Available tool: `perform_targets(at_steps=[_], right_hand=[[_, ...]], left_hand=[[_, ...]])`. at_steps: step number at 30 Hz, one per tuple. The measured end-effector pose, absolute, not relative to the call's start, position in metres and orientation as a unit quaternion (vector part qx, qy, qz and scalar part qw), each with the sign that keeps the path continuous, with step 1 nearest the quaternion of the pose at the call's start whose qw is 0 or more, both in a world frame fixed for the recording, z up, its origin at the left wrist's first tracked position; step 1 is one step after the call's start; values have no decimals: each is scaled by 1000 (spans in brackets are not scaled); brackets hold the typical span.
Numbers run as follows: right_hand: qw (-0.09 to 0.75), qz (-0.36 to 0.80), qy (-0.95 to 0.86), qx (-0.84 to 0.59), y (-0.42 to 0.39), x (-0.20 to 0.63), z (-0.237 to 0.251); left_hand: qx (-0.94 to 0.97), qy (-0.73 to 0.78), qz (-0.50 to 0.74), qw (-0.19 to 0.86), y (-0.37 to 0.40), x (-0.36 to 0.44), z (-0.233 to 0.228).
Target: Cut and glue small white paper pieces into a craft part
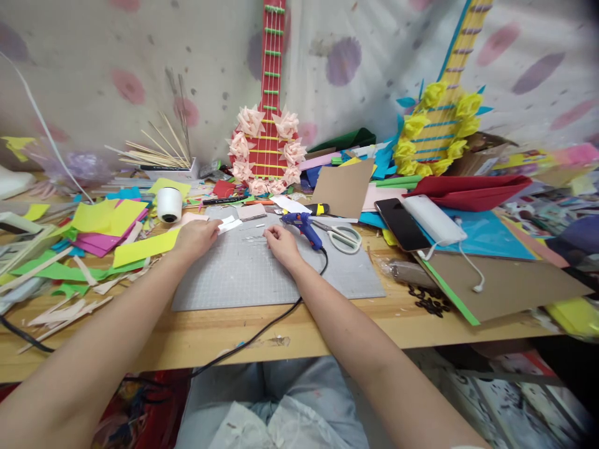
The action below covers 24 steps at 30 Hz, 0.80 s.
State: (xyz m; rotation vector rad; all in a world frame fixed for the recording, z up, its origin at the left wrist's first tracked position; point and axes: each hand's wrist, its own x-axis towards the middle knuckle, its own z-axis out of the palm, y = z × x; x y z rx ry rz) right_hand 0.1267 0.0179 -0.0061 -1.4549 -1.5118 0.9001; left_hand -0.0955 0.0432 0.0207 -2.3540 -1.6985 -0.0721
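Observation:
My left hand [197, 238] is at the upper left of the grey cutting mat [234, 280]. Its fingers are closed at the end of a white paper strip [230, 224]. Near the middle of the mat, my right hand [282, 246] is closed in a pinch; whatever is between its fingertips is too small to make out. Several thin wire-like pieces [255, 239] lie just left of those fingertips. Behind my right hand rests a blue glue gun [304, 227], its black cord trailing toward me. Scissors [344, 238] with pale handles lie to its right.
A red paper guitar [271, 149] with pink flowers and a yellow one [440, 125] lean at the back. A white cylinder [169, 204] and coloured paper scraps [107, 218] are on the left. On the right are a phone [401, 223], a white power bank [433, 218] and cardboard [510, 280].

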Motion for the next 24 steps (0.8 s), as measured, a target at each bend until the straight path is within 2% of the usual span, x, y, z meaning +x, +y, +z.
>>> perform_targets(at_steps=[8, 16, 18, 20, 22, 24], right_hand=[[413, 352, -606, -582, 17, 127, -5], [420, 364, -603, -572, 19, 127, -8], [448, 371, -598, -552, 19, 128, -4], [489, 354, -600, -525, 17, 130, 2], [521, 315, -623, -491, 13, 131, 9], [522, 296, -660, -452, 9, 130, 13]], left_hand=[[-770, -621, -93, 109, 44, -95, 21], [-674, -670, -310, -28, 43, -82, 51], [-657, -658, -354, -103, 40, -76, 60], [-659, -616, -360, -239, 37, -71, 66], [-673, -552, -323, -371, 33, -67, 70], [-689, -501, -266, -450, 31, -65, 72]])
